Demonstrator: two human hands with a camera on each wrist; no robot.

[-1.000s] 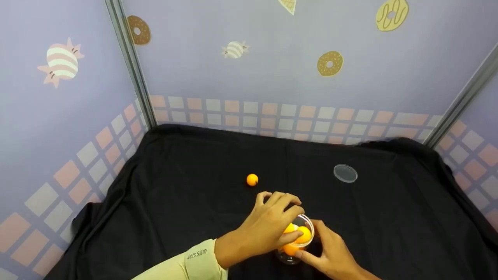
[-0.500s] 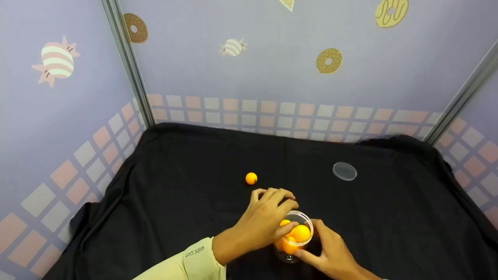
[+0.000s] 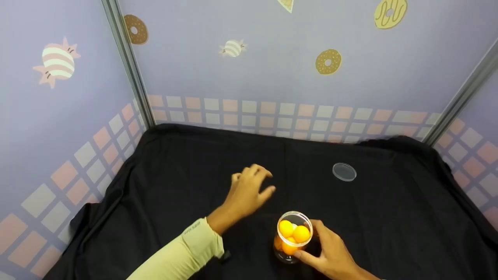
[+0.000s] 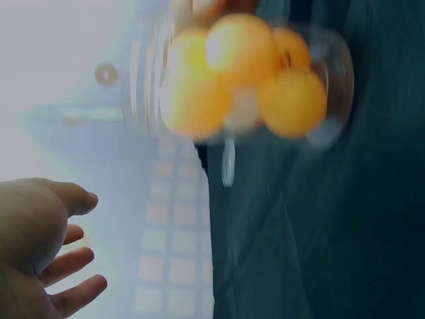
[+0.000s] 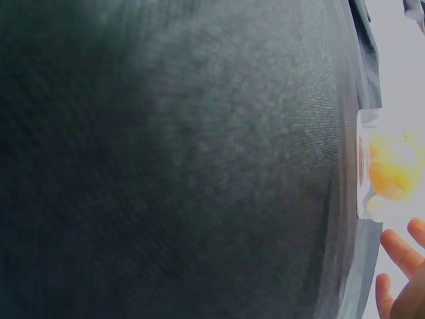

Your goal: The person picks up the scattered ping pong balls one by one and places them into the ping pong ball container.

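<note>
A clear plastic jar [image 3: 294, 215] stands upright on the black cloth without a lid. Several orange ping-pong balls [image 3: 301, 234] fill it, with something whitish among them. My right hand [image 3: 330, 251] holds the jar from its right side, thumb in front and fingers behind. Farther up and left, my left hand [image 3: 245, 192] hovers over the cloth, fingers spread and loosely bent, with no ball seen in it. In the left wrist view the left hand [image 4: 33, 246] is apart from the jar [image 4: 340, 73]. A single orange ball seen earlier is now hidden behind the left hand.
A round clear lid [image 3: 344, 172] lies flat on the cloth, beyond and to the right of the jar. Black cloth [image 3: 175, 171] covers the table, with folds at its sides. Patterned lilac walls [image 3: 272, 58] stand at the back and sides.
My left hand has withdrawn from the jar's mouth and moved up and left, over where the lone orange ball lay. The right hand and jar have stayed put.
</note>
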